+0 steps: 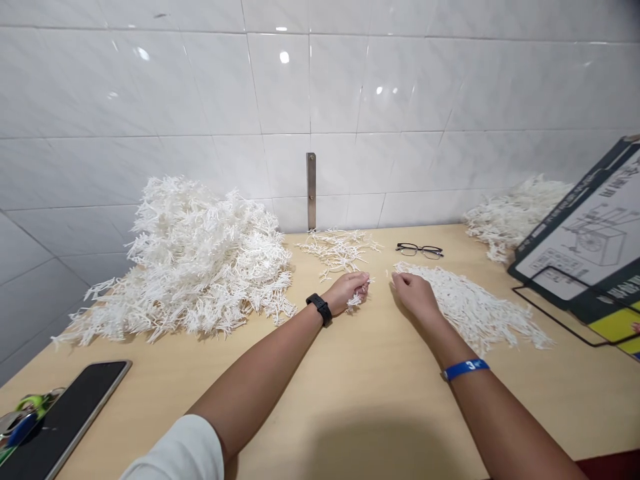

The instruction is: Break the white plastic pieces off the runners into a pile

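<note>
My left hand [345, 292], with a black watch on its wrist, is closed around a small white branched plastic piece [354, 303] whose prongs stick out below the fingers. My right hand [414, 293], wearing a blue wristband, is closed in a pinch over the table; a tiny white bit [391, 277] shows by its fingertips, too small to name. Beside the right hand lies a flat heap of loose white pieces [470, 300]. A tall pile of branched white pieces [215, 260] stands left of the left hand. Thin white branched strips [343, 248] lie scattered just behind it.
Eyeglasses [420, 251] rest near the tiled wall [280, 87]. At the right, a printed box [590, 233] leans behind a black wire frame [565, 303], with another white pile [520, 207] behind it. A phone [70, 413] and keys [25, 420] lie front left on the wooden table [280, 400].
</note>
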Available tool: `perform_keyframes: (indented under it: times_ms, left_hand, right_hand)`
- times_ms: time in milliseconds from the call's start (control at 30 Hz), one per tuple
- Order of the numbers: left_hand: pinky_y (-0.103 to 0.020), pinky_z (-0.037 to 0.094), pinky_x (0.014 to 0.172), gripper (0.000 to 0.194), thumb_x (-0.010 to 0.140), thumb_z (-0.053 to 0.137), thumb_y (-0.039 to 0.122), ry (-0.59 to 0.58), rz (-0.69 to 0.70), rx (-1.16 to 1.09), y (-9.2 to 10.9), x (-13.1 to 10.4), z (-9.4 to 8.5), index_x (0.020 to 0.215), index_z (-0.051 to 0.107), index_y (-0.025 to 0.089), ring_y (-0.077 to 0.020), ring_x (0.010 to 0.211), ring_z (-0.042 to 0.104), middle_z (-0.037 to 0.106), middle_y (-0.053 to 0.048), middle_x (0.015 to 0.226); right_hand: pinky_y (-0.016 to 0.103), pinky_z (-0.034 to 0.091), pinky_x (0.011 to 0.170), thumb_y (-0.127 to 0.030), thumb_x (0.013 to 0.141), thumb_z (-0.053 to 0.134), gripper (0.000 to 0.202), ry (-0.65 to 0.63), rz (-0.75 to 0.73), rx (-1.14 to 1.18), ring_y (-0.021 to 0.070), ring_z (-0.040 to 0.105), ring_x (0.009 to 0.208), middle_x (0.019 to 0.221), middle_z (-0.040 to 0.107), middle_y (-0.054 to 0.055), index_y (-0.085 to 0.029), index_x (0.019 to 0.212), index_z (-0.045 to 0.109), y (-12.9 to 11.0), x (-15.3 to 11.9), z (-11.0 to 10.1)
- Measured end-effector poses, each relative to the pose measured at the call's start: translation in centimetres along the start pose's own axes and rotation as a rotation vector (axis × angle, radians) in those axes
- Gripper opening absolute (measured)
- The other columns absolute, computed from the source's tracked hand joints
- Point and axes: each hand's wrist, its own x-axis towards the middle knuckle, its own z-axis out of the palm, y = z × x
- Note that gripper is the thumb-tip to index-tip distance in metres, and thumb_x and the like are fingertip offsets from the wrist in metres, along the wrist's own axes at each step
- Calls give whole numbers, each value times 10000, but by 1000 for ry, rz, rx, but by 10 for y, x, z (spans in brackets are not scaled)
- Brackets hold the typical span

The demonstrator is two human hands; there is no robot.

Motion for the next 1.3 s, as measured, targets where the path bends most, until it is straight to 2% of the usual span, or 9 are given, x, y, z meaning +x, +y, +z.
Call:
perform_keyframes:
  times_ms: [100, 200, 367, 467, 567, 633, 767, 1067, 1300]
  left_hand:
    - [-186, 248, 476, 462, 714, 749, 496, 0, 5, 24, -1, 0, 0, 686, 428, 165, -45, 480, 335, 346, 73, 556]
    - [-194, 254, 479, 462, 723, 737, 515, 4, 9, 43, -1, -1, 1, 694, 436, 166, -49, 474, 334, 342, 78, 540]
    - [-204, 256, 483, 477, 735, 711, 553, 15, 12, 105, -2, -2, 1, 699, 424, 175, -58, 479, 344, 337, 80, 543]
    - [-211, 257, 487, 484, 750, 677, 580, 20, 28, 194, -3, -2, 3, 689, 415, 178, -65, 490, 348, 344, 74, 551]
    - [-218, 255, 501, 461, 782, 640, 568, 21, 53, 290, -4, -3, 6, 682, 432, 169, -63, 501, 332, 356, 66, 559]
    - [-221, 248, 509, 442, 791, 628, 552, 25, 57, 325, -5, -2, 7, 685, 448, 163, -63, 509, 322, 362, 62, 564]
    - [-224, 251, 520, 437, 795, 599, 567, 25, 75, 333, -7, 0, 5, 700, 457, 164, -70, 523, 326, 372, 60, 569]
    - [-237, 249, 511, 515, 790, 555, 641, 72, 97, 409, -8, 1, 6, 624, 438, 168, -70, 500, 323, 382, 53, 546]
    - [-241, 246, 515, 523, 811, 541, 627, 87, 110, 419, -7, 1, 7, 585, 389, 180, -70, 486, 309, 334, 61, 524]
  right_hand:
    - [309, 305, 580, -514, 899, 382, 488, 35, 133, -168, 196, 498, 592, 629, 606, 87, -199, 568, 552, 2, 2, -11]
    - [320, 296, 572, -551, 906, 365, 523, 72, 180, -213, 212, 511, 594, 666, 623, 130, -190, 599, 587, 2, 2, -17]
    - [290, 298, 535, -531, 911, 384, 458, 65, 49, 188, 162, 425, 545, 554, 493, 22, -211, 591, 452, -4, -4, -10]
    - [274, 292, 518, -561, 900, 426, 464, -105, -106, 407, 132, 359, 529, 533, 379, -28, -219, 589, 385, -11, -10, 0]
    - [267, 307, 539, -601, 883, 452, 488, -362, -252, 457, 124, 360, 555, 568, 381, -31, -211, 594, 408, -17, -14, 8]
    - [263, 310, 549, -600, 858, 503, 467, -442, -288, 456, 121, 366, 572, 594, 405, -31, -204, 618, 439, -19, -16, 10]
    - [262, 292, 537, -570, 817, 574, 433, -469, -275, 484, 114, 349, 563, 583, 405, -38, -199, 624, 461, -21, -20, 9]
    - [281, 307, 551, -437, 896, 549, 418, -608, -231, 768, 119, 389, 527, 534, 419, -31, -202, 573, 428, -9, -20, 21]
    - [283, 310, 530, -458, 925, 503, 453, -548, -230, 815, 125, 403, 505, 515, 431, -21, -204, 556, 437, -10, -23, 29]
